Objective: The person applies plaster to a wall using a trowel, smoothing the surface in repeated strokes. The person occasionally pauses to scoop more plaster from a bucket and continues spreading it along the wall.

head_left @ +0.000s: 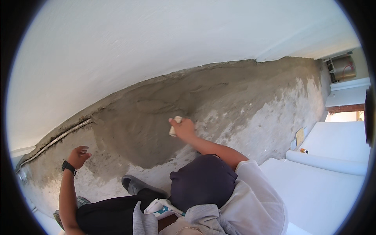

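My right hand (184, 129) is closed around a small pale beige block (175, 126), at the wet grey cement patch (152, 105). Whether the block is a sponge or a tool's handle cannot be made out. Smear marks and ridges run across the cement, which stretches along the foot of a white wall (129, 43). Farther left, my left hand (79, 156) hangs with loosely bent fingers, thumb apart, and nothing in it. A black watch (69, 167) sits on that wrist.
A thin pale pipe (58, 138) runs along the wall's foot at left. Below are a grey sandal (135, 185) and a dark rounded cloth-covered shape (203, 182). At right lie white sheeting (325, 184), a small yellow-capped bottle (304, 150) and a metal cylinder (344, 66).
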`<state>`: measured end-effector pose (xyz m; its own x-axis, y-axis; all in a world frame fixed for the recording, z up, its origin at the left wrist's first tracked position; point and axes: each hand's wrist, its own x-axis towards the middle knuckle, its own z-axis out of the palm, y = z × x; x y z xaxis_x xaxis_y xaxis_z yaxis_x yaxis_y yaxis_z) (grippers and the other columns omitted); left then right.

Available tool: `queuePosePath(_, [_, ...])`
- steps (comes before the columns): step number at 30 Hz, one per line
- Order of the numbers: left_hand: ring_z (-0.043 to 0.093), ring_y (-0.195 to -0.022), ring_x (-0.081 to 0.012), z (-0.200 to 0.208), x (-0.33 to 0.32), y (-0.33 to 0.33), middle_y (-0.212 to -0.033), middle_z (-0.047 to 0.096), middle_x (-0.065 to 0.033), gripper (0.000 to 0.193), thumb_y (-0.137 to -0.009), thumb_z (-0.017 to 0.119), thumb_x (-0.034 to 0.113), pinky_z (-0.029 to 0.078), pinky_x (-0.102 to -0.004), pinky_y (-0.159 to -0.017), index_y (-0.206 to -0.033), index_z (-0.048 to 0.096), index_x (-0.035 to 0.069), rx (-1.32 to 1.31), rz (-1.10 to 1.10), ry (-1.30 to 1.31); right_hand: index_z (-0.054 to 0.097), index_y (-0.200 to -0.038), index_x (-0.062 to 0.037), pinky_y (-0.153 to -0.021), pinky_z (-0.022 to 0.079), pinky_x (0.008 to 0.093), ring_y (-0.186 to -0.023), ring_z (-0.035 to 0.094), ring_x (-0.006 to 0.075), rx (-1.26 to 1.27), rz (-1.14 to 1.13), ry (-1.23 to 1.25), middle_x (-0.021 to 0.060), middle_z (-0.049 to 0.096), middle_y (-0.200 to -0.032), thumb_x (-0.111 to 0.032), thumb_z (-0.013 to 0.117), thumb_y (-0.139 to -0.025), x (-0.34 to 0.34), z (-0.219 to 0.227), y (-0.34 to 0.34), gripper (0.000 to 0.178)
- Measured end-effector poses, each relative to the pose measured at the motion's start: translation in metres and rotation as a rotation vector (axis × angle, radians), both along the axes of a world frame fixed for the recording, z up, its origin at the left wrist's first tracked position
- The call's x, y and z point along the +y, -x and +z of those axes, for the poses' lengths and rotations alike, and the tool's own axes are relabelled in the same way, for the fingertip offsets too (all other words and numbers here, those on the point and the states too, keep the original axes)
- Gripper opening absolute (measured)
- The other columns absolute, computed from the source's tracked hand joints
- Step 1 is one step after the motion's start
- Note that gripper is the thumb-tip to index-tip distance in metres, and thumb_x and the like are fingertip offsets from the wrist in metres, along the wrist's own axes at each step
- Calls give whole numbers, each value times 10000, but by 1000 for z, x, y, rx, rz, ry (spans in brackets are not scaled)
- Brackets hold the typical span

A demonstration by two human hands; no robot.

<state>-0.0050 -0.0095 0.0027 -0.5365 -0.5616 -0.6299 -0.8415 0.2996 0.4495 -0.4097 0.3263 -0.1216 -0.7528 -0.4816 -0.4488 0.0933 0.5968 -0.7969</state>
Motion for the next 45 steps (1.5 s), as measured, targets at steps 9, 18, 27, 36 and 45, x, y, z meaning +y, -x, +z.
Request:
queuePosePath(9, [706,-996,-272,-8,-5,-41,-1060,719,-212,499,-860,790,274,551,-375,-897,-1234,646,-23,-86,14,25,679,-908,76,-734,561,466,-809,717,414,104,475,98,274,687,-770,-400,706,-881,-50,25,-56,478])
queuePosePath(18, [704,-986,-264,0,-7,-17,-1064,720,-207,449,-868,769,210,551,-367,-888,-1229,647,-29,-71,13,43,707,-841,81,-651,557,453,-730,725,372,465,-214,-367,229,706,-740,-415,750,-870,119,-4,240,499])
queuePosePath(27, [703,-974,-246,9,-11,29,-1039,727,-189,442,-866,770,225,552,-365,-868,-1208,656,-30,-71,-53,72,719,-872,52,-746,559,483,-811,718,400,344,138,-324,244,717,-817,-398,730,-860,97,-19,146,450])
queuePosePath(36, [699,-1014,-270,8,-15,60,-1083,726,-199,456,-882,755,237,550,-385,-887,-1226,650,-45,-144,-67,72,679,-1038,26,-779,565,497,-807,707,424,217,420,-131,242,706,-828,-411,694,-881,69,16,84,464])
queuePosePath(45, [701,-1011,-281,13,-6,40,-1071,721,-217,448,-866,761,212,552,-389,-897,-1213,652,-50,-205,-20,51,685,-1025,49,-806,554,506,-958,689,452,636,-333,-497,288,707,-972,-318,717,-857,170,-17,388,405])
